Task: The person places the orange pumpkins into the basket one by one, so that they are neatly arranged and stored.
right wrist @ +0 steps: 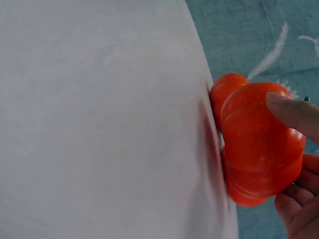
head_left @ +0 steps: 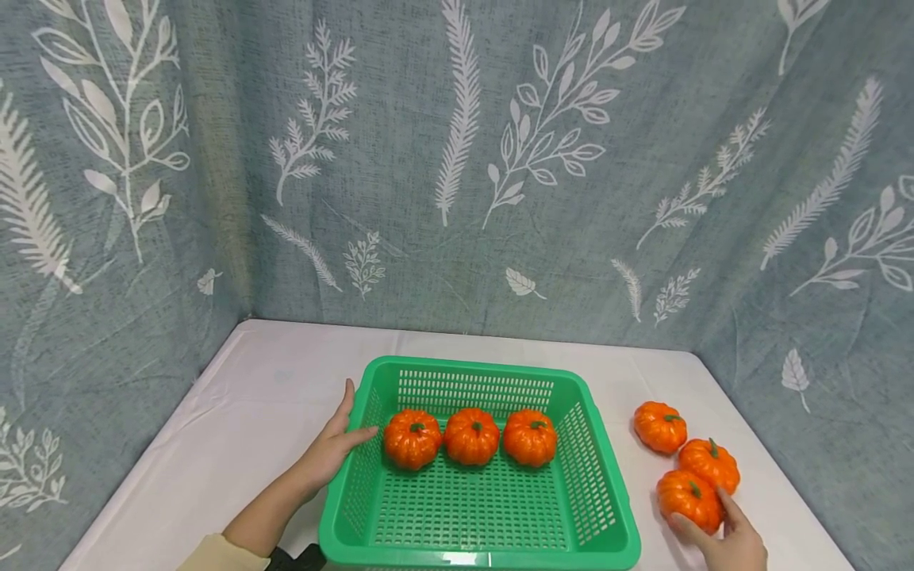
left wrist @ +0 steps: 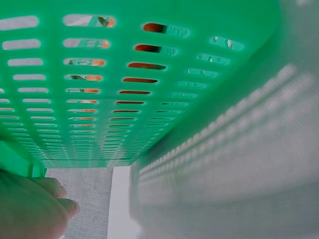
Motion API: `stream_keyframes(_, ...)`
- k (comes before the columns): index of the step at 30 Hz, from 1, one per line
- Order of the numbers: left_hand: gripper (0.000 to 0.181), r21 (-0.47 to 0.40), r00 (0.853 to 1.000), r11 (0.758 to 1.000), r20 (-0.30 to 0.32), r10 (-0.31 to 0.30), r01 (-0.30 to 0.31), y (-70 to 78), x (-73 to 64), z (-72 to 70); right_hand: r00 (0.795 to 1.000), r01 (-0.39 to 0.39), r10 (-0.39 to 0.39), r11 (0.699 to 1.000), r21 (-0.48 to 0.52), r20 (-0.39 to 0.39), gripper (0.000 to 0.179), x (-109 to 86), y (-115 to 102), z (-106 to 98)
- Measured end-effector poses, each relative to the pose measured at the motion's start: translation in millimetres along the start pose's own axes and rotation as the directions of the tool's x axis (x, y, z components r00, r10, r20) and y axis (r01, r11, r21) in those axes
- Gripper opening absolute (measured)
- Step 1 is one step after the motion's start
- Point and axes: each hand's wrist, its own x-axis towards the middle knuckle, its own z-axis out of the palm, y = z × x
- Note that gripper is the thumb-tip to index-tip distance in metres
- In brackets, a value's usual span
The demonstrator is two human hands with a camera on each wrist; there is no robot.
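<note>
My left hand (head_left: 330, 454) rests at the left rim of a green plastic basket (head_left: 471, 558), its fingers straight along the outside and its thumb reaching over the rim. In the left wrist view, part of the left hand (left wrist: 32, 206) shows below the slotted basket wall (left wrist: 55, 99). My right hand (head_left: 735, 542) grips a small orange pumpkin (head_left: 687, 500) at the right, thumb on one side and fingers on the other. The right wrist view shows this pumpkin (right wrist: 259, 139) large, with the thumb on its upper side. Two more pumpkins, a middle one (head_left: 710, 465) and a farther one (head_left: 658, 428), lie just beyond it.
Three orange pumpkins, a left one (head_left: 412, 441), a middle one (head_left: 472, 437) and a right one (head_left: 530, 438), sit in a row toward the back of the basket. A white cloth (head_left: 214, 444) covers the table. Grey-green curtains (head_left: 400, 159) with white leaf prints hang behind and at the sides.
</note>
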Motion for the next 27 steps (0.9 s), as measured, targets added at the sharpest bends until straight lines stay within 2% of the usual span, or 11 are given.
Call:
stream_keyframes(6,0.084,0.008,1.000,1.000,-0.008,-0.003,0.003,2.4,0.4,-0.2,0.993,0.111,-0.110,0.994,0.010,-0.042,0.098,-4.0,-20,-16)
stream_keyframes(13,0.084,0.007,1.000,1.000,0.002,-0.003,0.003,1.7,-0.1,0.4,0.982,0.186,-0.185,0.982,0.032,-0.024,0.101,-6.1,-40,-33)
stream_keyframes(17,0.084,0.002,1.000,1.000,0.000,-0.004,0.004,1.6,-0.5,0.5,0.974,0.228,-0.228,0.974,0.007,-0.007,0.100,-6.8,-51,-41)
stream_keyframes(23,0.084,0.014,1.000,1.000,-0.002,-0.010,0.010,2.7,0.0,0.9,0.939,0.343,-0.343,0.939,0.001,0.023,0.093,-8.1,-71,-49)
stream_keyframes(25,0.084,0.018,1.000,1.000,-0.002,-0.012,0.012,2.7,-0.2,1.0,0.919,0.392,-0.392,0.920,0.025,0.029,0.091,-9.2,-80,-50)
stream_keyframes(27,0.084,0.015,1.000,1.000,-0.003,-0.011,0.011,2.6,-0.5,1.1,0.891,0.451,-0.452,0.891,0.048,0.028,0.089,-10.8,-91,-50)
